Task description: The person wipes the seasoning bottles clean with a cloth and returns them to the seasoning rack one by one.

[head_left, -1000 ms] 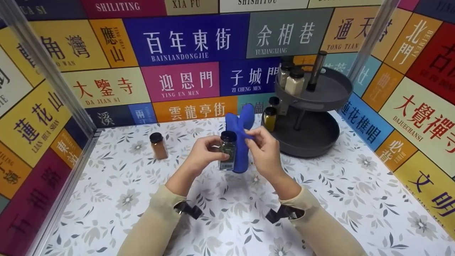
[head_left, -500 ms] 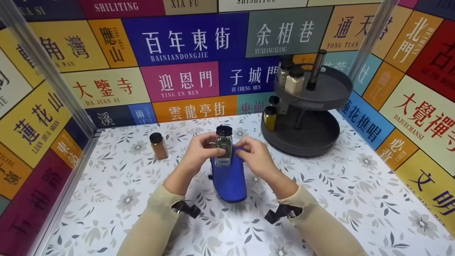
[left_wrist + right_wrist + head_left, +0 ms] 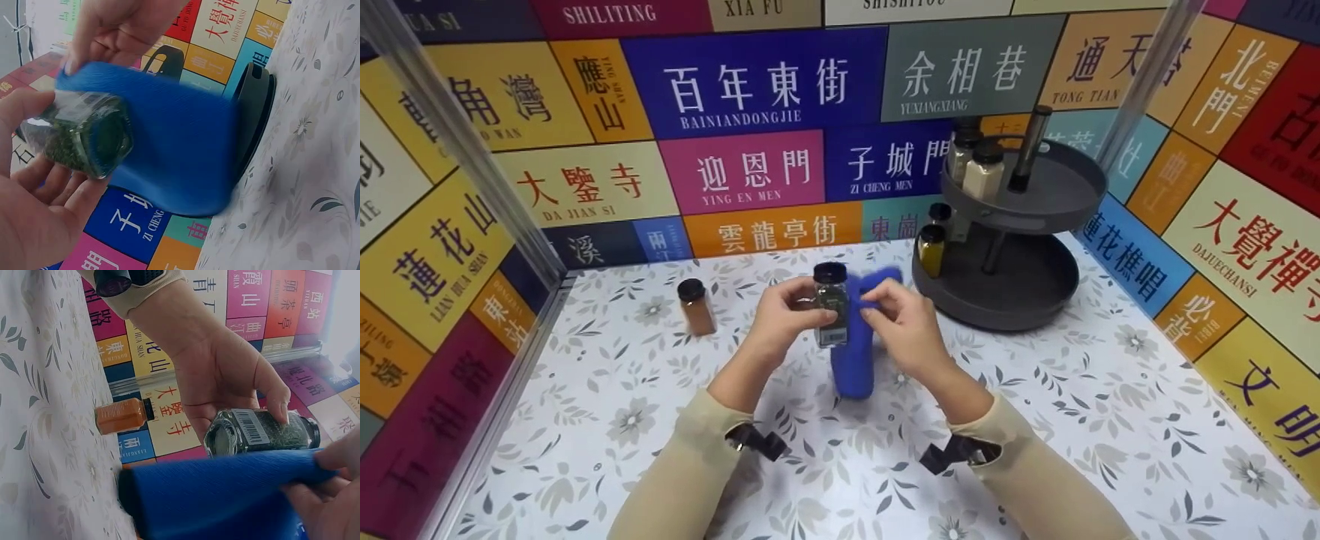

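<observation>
A square glass spice jar (image 3: 831,300) with a black lid stands upright in my left hand (image 3: 781,319), gripped between thumb and fingers above the table. Dried green herbs fill part of it, clearest in the left wrist view, where the base of the herb jar (image 3: 107,138) faces the camera. My right hand (image 3: 913,326) pinches the upper part of a blue cloth (image 3: 853,367), which hangs folded just right of the jar. In the right wrist view the blue cloth (image 3: 208,495) covers the jar's lower side; whether they touch, I cannot tell.
A black-capped jar of orange-brown spice (image 3: 697,311) stands on the flower-patterned table (image 3: 630,427) at left. A dark two-tier round rack (image 3: 997,304) is at back right, with a pale-filled jar (image 3: 982,176) above and a yellow-filled jar (image 3: 931,251) below. Sign-covered walls enclose the table.
The blue cloth has swung down from its raised position, spread flat below the jar, then swung rightward and narrowed. The herb jar has shifted slightly up and left. Both hands keep their hold.
</observation>
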{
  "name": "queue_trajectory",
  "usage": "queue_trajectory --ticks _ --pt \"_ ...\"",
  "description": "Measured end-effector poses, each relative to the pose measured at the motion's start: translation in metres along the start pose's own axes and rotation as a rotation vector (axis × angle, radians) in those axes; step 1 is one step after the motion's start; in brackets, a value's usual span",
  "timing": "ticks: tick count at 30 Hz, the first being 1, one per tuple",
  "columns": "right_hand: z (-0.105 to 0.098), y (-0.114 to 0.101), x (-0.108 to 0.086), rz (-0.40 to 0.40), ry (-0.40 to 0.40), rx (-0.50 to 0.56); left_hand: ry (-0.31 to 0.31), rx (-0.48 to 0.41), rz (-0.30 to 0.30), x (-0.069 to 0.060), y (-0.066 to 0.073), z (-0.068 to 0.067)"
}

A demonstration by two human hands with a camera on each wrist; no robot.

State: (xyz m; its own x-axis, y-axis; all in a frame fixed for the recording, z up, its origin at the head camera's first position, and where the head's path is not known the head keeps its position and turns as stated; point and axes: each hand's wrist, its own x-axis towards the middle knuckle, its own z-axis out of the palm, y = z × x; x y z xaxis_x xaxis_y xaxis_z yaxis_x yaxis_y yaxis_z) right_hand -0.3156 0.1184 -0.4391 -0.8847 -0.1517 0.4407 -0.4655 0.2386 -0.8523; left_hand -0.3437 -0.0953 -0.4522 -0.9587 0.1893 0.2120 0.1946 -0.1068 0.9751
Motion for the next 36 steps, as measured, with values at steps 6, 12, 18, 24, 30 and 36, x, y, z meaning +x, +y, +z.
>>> queue_trajectory --ticks 6,12,18,24,30,36 --pt "-0.0002 0.0008 0.0001 0.107 -0.146 -0.157 0.031 0.016 0.004 0.0007 0.0001 -0.0011" --pt "0.0012 -0.0031 -0.0023 -0.010 0.081 0.065 0.021 0.062 0.010 0.0003 -0.0002 0.0022" --pt "0.0009 -0.0068 -0.0051 -0.115 0.153 0.133 0.006 0.041 -0.019 0.0005 -0.0018 0.0063" --pt "-0.0016 -0.0040 -0.0015 0.048 -0.077 -0.094 0.054 0.013 0.018 -0.0005 -0.0014 0.0011" --pt "0.0009 -0.0015 -0.0002 0.120 -0.143 -0.140 0.067 0.070 0.025 -0.0007 -0.0012 0.0001" --pt "0.0014 -0.0032 -0.0028 -0.021 0.107 0.073 0.056 0.128 0.022 -0.0010 -0.0023 0.0076"
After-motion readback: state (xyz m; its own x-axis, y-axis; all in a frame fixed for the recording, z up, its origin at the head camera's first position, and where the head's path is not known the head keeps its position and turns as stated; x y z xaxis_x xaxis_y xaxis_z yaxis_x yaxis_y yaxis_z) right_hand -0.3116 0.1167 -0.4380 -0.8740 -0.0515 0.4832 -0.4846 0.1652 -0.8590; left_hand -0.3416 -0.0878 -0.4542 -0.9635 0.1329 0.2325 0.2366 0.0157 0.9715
